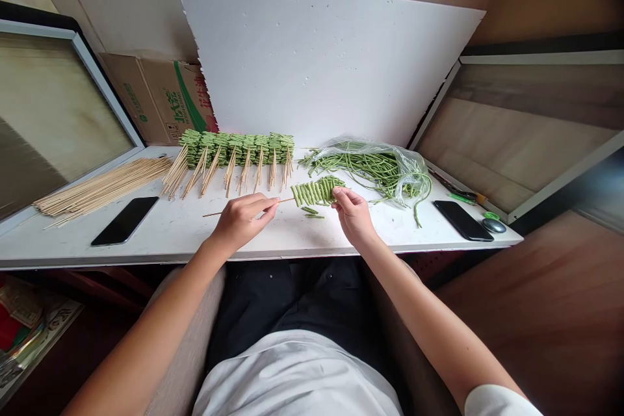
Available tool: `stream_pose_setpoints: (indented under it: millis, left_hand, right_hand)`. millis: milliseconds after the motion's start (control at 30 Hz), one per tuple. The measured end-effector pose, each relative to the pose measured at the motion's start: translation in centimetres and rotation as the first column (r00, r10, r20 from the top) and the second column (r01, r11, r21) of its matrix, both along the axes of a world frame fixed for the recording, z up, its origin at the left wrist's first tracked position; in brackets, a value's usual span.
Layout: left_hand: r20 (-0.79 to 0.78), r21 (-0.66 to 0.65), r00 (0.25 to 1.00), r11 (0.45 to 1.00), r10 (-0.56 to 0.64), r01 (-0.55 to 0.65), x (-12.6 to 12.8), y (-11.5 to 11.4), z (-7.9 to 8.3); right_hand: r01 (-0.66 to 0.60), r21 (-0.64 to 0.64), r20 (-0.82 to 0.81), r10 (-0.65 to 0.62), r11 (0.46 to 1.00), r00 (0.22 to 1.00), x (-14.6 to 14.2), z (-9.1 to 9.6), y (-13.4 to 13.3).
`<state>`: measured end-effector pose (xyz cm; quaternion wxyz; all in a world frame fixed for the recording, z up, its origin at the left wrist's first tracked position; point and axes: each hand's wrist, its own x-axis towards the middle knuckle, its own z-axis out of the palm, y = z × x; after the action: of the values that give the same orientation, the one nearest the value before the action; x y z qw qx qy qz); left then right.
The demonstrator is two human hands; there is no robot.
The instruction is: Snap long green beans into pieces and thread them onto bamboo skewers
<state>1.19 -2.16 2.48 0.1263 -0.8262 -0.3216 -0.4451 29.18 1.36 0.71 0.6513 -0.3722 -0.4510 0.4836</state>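
My left hand (247, 216) is closed round the bare part of a thin bamboo skewer (211, 214), which points to the left. Cut green bean pieces (314, 191) are threaded crosswise in a dense row along the skewer's other half. At the right end of that row, my right hand (351, 209) pinches the bean pieces between thumb and fingers; the skewer's tip is hidden there. A few loose bean pieces (311, 212) lie on the white table (292, 240) just below the row.
Finished bean skewers (236, 146) are stacked at the back left. Bare bamboo skewers (104, 185) and a phone (125, 221) lie left. Long beans (363, 166) spill from a clear plastic bag (409, 172). Another phone (462, 220) and scissors (453, 185) lie right. A white board (331, 65) stands behind.
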Motion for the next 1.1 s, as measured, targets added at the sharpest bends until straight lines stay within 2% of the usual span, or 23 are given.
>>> stream_pose_setpoints:
  millis: [167, 333, 500, 567, 633, 733, 800, 833, 967, 1100]
  left_hand:
    - [0.083, -0.032, 0.996, 0.999, -0.034, 0.037, 0.0, 0.0, 0.3]
    - [0.135, -0.038, 0.99, 0.998, -0.044, 0.049, -0.3, 0.4, 0.1]
    - [0.166, -0.048, 0.986, 0.998, -0.026, 0.035, -0.3, 1.1, -0.8]
    - [0.177, -0.037, 0.984, 0.999, -0.006, 0.013, -0.4, 1.3, -1.1]
    - [0.183, -0.024, 0.983, 1.0, 0.02, -0.015, -0.5, 1.5, -1.2]
    - [0.189, -0.021, 0.981, 0.999, 0.049, -0.046, -0.7, 1.7, -1.3]
    - [0.191, -0.026, 0.98, 0.998, 0.06, -0.056, -0.9, 1.8, -1.4]
    - [0.19, -0.027, 0.98, 0.998, 0.064, -0.06, -0.9, 1.9, -1.4]
    - [0.189, -0.029, 0.979, 0.997, 0.078, -0.074, -1.1, 2.0, -1.4]
    - [0.187, -0.035, 0.979, 0.997, 0.079, -0.074, -1.3, 2.1, -1.4]
  right_hand:
    - [-0.02, 0.016, 0.091, 0.018, 1.0, 0.996, 0.6, 0.6, 0.1]
    - [-0.1, 0.026, 0.078, 0.097, 0.995, 0.992, 1.9, 0.7, 0.9]
    - [-0.046, 0.0, 0.229, 0.045, 0.999, 0.972, 2.8, -0.4, 1.9]
    - [-0.031, -0.013, 0.34, 0.034, 0.999, 0.94, 2.9, -0.9, 2.1]
    - [-0.051, 0.031, 0.517, 0.028, 0.998, 0.855, 2.9, -1.3, 2.2]
    - [-0.168, 0.181, 0.797, -0.044, 0.969, 0.602, 2.9, -2.0, 2.1]
    - [-0.229, 0.242, 0.889, -0.12, 0.943, 0.442, 2.8, -2.5, 2.0]
    - [-0.24, 0.258, 0.91, -0.151, 0.936, 0.387, 2.8, -2.8, 2.0]
    - [-0.263, 0.271, 0.943, -0.201, 0.926, 0.264, 2.7, -3.5, 2.0]
    - [-0.273, 0.26, 0.954, -0.203, 0.926, 0.221, 2.6, -3.7, 2.1]
